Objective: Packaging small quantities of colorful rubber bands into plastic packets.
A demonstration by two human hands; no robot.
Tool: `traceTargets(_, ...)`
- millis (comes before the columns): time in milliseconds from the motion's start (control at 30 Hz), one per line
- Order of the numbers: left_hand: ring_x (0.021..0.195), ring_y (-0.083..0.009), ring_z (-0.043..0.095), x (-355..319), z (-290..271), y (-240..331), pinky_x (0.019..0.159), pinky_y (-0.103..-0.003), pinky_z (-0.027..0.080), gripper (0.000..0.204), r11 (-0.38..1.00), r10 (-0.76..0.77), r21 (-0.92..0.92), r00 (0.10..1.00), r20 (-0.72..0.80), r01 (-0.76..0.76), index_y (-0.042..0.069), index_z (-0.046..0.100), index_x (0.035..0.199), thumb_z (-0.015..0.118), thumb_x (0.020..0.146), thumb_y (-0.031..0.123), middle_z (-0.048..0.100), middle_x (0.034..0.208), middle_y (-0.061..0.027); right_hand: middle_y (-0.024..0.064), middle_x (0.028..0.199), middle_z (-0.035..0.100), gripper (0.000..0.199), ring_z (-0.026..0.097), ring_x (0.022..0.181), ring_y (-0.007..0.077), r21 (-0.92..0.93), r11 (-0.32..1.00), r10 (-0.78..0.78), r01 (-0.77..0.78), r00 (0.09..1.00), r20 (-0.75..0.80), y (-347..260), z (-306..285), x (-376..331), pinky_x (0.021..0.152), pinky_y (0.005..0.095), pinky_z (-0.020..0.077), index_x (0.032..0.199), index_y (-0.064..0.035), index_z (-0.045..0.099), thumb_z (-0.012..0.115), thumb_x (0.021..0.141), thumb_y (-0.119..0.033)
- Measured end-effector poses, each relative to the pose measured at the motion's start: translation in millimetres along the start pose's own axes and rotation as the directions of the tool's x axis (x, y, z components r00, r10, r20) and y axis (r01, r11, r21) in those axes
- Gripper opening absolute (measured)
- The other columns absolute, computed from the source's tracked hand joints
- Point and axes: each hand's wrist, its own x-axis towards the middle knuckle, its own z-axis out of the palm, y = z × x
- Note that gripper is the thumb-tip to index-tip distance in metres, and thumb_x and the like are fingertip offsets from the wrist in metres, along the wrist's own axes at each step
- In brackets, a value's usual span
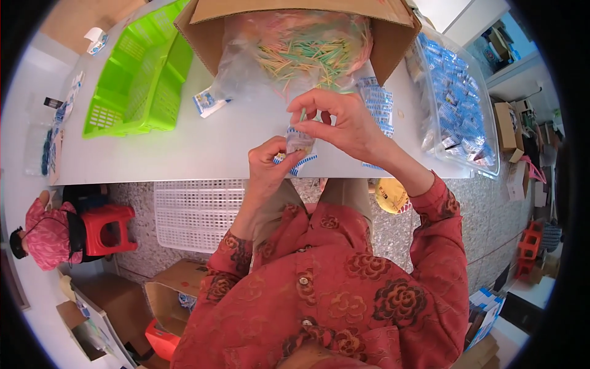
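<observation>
Near the front edge of the table, my left hand (pixel 267 163) grips a small clear packet (pixel 299 142) with blue-and-white striped ends, holding it upright. Just above it, my right hand (pixel 347 120) pinches a thin pale-green stick (pixel 302 115) between thumb and fingers, its lower end at the top of the packet. Whether the stick goes inside cannot be made out. Behind my hands, a tipped cardboard box (pixel 206 46) holds a clear plastic bag (pixel 236 67) full of thin pink, green and yellow sticks (pixel 307 58).
A green plastic basket (pixel 132 80) stands at the left. At the right, a clear tub (pixel 491 144) holds many blue-and-white packets (pixel 455 86). Loose packets (pixel 210 103) lie on the table. Below are a white crate (pixel 196 212) and a red stool (pixel 107 227), beside another person (pixel 55 237).
</observation>
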Motion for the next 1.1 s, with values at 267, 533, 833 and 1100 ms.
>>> traceTargets(267, 0.07, -0.0064, 0.056, 7.1, 8.9, 2.0, 0.062, -0.022, 0.045, 0.008, 0.996, -0.031, -0.081, 0.998, -0.047, 0.027, -0.001, 0.066, 0.084, 0.069, 0.077, 0.0, 0.064, 0.077, -0.0013, 0.0067, 0.111, 0.062, 0.024, 0.055, 0.102, 0.0207, -0.219, 0.961, -0.159, 0.171, 0.985, 0.071, 12.6, -7.3, 2.3, 0.086, 0.0319, 0.0441, 0.112, -0.0073, 0.061, 0.056, 0.089, -0.013)
traceTargets(533, 0.079, -0.0068, 0.058, 12.8, 10.2, 12.2, 0.071, -0.022, 0.048, 0.019, 0.974, -0.06, -0.218, 0.998, -0.012, 0.056, -0.004, 0.063, 0.102, 0.064, 0.085, 0.003, 0.066, 0.09, -0.0044, 0.005, 0.11, 0.059, 0.026, 0.052, 0.103, 0.0113, 0.331, 0.941, 0.104, -0.075, 0.992, -0.068, 25.0, -2.4, -11.6, 0.09, 0.0279, 0.0417, 0.116, -0.0018, 0.056, 0.052, 0.091, -0.007)
traceTargets(833, 0.077, -0.0067, 0.059, 16.2, 7.7, 14.3, 0.07, -0.022, 0.047, 0.016, 0.995, 0.028, -0.089, 0.995, -0.092, -0.037, -0.004, 0.064, 0.099, 0.062, 0.087, 0.008, 0.066, 0.087, -0.0046, -0.0029, 0.08, 0.058, 0.011, 0.05, 0.076, 0.0026, 0.245, 0.958, 0.18, -0.15, 0.978, -0.106, 40.2, 10.6, -34.5, 0.068, 0.0191, 0.0418, 0.094, 0.001, 0.061, 0.057, 0.091, -0.009)
traceTargets(1100, 0.073, -0.0064, 0.058, 11.5, 18.1, 16.1, 0.065, -0.022, 0.046, 0.01, 0.989, -0.114, -0.101, 0.993, -0.027, 0.11, 0.0, 0.066, 0.09, 0.067, 0.082, 0.005, 0.066, 0.081, -0.0031, -0.0031, 0.089, 0.061, 0.016, 0.053, 0.079, 0.0033, 0.563, 0.814, 0.279, -0.142, 0.946, -0.165, 44.8, 19.2, -54.1, 0.071, 0.0202, 0.0436, 0.103, 0.0, 0.06, 0.059, 0.089, -0.008)
